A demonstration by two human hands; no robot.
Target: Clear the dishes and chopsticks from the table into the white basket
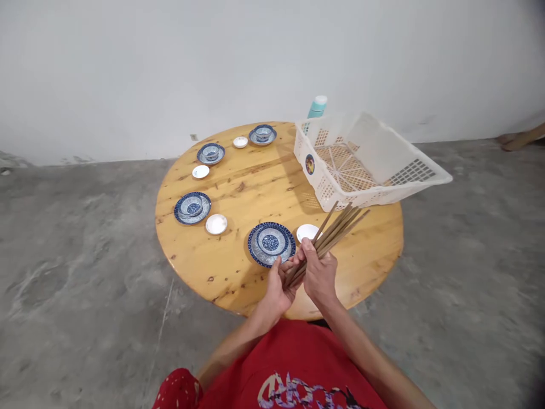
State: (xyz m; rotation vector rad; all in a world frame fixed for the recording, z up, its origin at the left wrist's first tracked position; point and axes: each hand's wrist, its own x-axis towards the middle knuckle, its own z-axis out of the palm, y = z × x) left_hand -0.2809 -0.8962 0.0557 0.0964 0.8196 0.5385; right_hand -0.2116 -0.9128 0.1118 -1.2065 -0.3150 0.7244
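Observation:
A bundle of brown chopsticks (pixel 340 228) is held in both hands above the near edge of the table, slanting up to the right. My left hand (pixel 281 285) is closed around the lower ends. My right hand (pixel 320 274) grips the bundle further up, its thumb lying along the sticks. One chopstick stands slightly apart from the others. Just beyond my hands sits a blue-patterned plate (pixel 253 250) with a matching bowl (pixel 271 241) on it. Beside it a small white dish (pixel 307 232) is partly covered by the chopsticks and my right hand.
A large white plastic basket (pixel 370 200) stands on the right of the round wooden table (pixel 242 199), with a turquoise bottle (pixel 317 107) behind it. Along the left and far edge are more plates with bowls (pixel 192 208) and small white dishes (pixel 216 224). A white wall rises behind.

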